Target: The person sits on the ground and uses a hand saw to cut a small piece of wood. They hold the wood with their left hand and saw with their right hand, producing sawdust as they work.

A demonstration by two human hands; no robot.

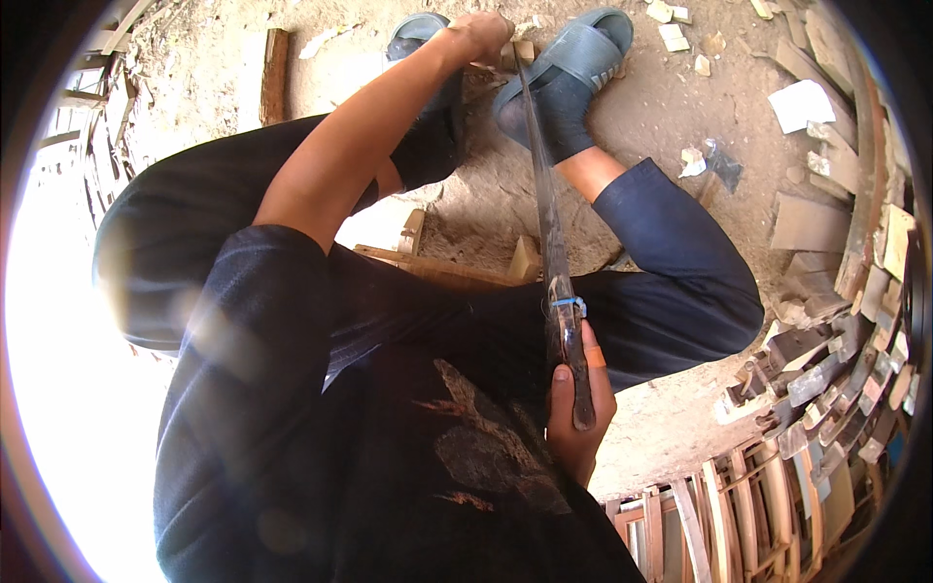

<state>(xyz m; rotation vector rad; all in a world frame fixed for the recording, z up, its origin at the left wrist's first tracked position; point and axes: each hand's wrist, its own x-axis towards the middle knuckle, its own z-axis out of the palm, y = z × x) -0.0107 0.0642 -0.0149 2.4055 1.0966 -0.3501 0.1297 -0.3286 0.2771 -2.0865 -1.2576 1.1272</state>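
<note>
My right hand (pixel 580 413) is wrapped round the dark, worn handle of a long hand saw (pixel 550 209), with an orange band on one finger. Blue string is tied where the handle meets the blade. Seen nearly edge-on, the narrow blade runs away from me between my legs, its far end between my sandalled feet. There a small wooden block (pixel 525 51) sits beside my left hand (pixel 478 39). That hand is closed at the end of my outstretched left arm; what its fingers grip is hidden.
Between my bent legs lies a wooden piece (pixel 437 264) with a raised block. Offcuts (pixel 673 37) and scraps are scattered on the dirt floor. Stacked wood pieces (pixel 826 389) curve along the right, and upright slats (pixel 719 515) stand lower right. A short timber (pixel 275 76) lies upper left.
</note>
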